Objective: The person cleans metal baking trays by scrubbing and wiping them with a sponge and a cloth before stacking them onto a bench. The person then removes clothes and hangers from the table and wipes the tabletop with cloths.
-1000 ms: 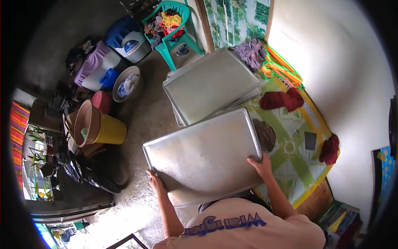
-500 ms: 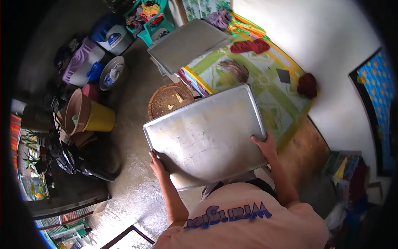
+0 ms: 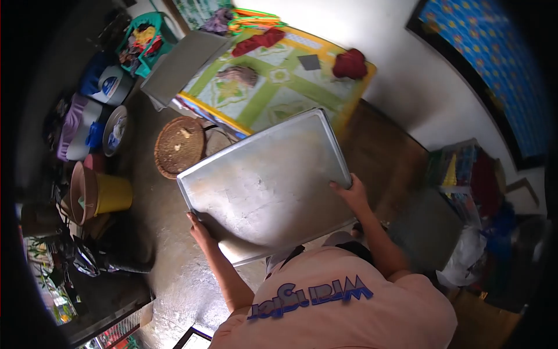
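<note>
A large silver metal baking tray is held out in front of my body, tilted, with scuffs across its flat face. My left hand grips its left edge, thumb on top. On the opposite edge, my right hand has its thumb over the rim and its fingers hidden underneath. Beyond the tray stands a table with a green and white patterned cover. More grey metal sheets or trays lie at its left end. A round woven basket with small pale pieces in it is left of the tray's far corner.
Dark red cloths and bright hangers lie on the table. Along the left are a green chair with clothes, a metal basin and a yellow bucket. A clear plastic bag is at the right.
My view has turned to the right, so the table, basket and buckets appear further left. The tray stays in both hands, shifted slightly left in view.
</note>
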`<state>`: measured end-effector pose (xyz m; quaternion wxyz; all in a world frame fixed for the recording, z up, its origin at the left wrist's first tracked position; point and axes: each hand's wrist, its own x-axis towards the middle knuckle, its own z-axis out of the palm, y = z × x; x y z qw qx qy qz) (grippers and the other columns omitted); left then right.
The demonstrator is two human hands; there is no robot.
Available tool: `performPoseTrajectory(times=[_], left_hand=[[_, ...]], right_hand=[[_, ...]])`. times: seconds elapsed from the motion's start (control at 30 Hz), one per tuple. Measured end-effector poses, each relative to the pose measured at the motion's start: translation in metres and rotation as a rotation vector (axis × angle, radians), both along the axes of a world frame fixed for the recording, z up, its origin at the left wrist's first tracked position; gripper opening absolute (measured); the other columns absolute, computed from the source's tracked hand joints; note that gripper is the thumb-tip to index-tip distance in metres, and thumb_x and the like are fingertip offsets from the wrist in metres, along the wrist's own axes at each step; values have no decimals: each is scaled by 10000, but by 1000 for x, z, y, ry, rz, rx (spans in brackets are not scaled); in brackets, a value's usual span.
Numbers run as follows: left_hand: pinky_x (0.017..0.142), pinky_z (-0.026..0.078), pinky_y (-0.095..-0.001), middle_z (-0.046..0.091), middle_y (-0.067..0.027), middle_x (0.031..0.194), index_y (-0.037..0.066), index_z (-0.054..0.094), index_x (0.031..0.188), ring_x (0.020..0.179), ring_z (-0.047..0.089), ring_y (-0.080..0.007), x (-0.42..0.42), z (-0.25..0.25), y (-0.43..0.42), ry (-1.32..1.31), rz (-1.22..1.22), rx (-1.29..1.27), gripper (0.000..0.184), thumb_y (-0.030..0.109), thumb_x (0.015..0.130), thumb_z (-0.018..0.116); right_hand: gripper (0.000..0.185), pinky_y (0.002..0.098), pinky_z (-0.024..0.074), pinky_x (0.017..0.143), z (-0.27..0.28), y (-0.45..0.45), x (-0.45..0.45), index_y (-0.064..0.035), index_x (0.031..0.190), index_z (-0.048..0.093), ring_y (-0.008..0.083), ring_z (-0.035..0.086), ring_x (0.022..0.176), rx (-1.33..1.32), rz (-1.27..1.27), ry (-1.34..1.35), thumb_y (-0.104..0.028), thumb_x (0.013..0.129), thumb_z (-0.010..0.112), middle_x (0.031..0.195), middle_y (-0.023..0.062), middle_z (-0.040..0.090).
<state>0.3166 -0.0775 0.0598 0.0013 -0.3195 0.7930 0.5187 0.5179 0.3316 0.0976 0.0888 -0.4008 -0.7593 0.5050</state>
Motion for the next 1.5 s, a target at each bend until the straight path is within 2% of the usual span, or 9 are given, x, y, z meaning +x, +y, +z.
performPoseTrajectory(times=[0.37,0.4,0.53,0.6,0.83,0.97,1.07,1.3,1.5], left_hand=[[617,434,-325,545,-27,725,-34,672,877,681,495,-151,201,-8,215,-4,-163,55,678,631,880,543],[653,462,-341,614,-81,759,-103,667,934,695,536,-172,212,-20,228,-80,-240,29,742,622,902,512],[690,469,-383,645,-152,791,-127,662,911,731,562,-222,264,-49,319,-170,-401,14,779,626,919,466],[767,467,-452,655,-290,838,-130,669,919,791,620,-329,287,-72,350,-181,-669,-277,850,673,916,391],[757,456,-464,655,-268,821,-100,666,914,811,630,-378,405,-85,490,-233,-973,-249,827,673,911,373],[745,458,-462,644,-286,803,-94,662,878,809,636,-393,461,-115,534,-274,-1075,-220,813,667,912,380],[817,462,-490,659,-277,947,-21,697,960,940,620,-442,495,-139,559,-311,-1158,-288,770,663,909,347],[825,454,-504,654,-282,907,-29,685,930,918,621,-445,531,-153,600,-204,-1291,-241,693,614,905,428],[926,438,-458,609,-285,1132,-23,574,1181,1110,557,-446,550,-164,616,-232,-1269,-114,596,506,918,501]], right_hand=[[736,395,502,826,-70,168,267,46,1121,596,319,662,967,-57,-164,-43,-528,700,782,1022,213,674],[765,397,499,840,-75,182,294,53,1140,586,323,657,985,-23,-191,-80,-540,697,781,1041,223,668],[853,401,484,892,-114,227,410,72,1209,547,338,632,1058,14,-339,-224,-568,693,776,1116,248,643],[850,394,479,905,-102,232,457,76,1210,550,338,628,1065,49,-412,-317,-565,699,774,1118,243,645],[776,383,470,902,-132,242,628,71,1168,583,310,631,1019,-194,-652,-299,-538,725,771,1082,209,657],[818,394,461,910,-152,250,697,79,1169,575,314,621,1033,-133,-754,-340,-576,716,759,1086,213,652],[870,394,459,915,-174,258,739,95,1197,552,324,619,1034,-70,-836,-361,-595,707,754,1095,222,648],[805,361,430,948,-178,279,782,74,1253,520,277,589,1094,-125,-861,-298,-536,774,733,1170,185,623],[790,422,462,908,-203,309,804,54,1245,538,381,586,1108,4,-726,-568,-513,735,743,1158,281,608]])
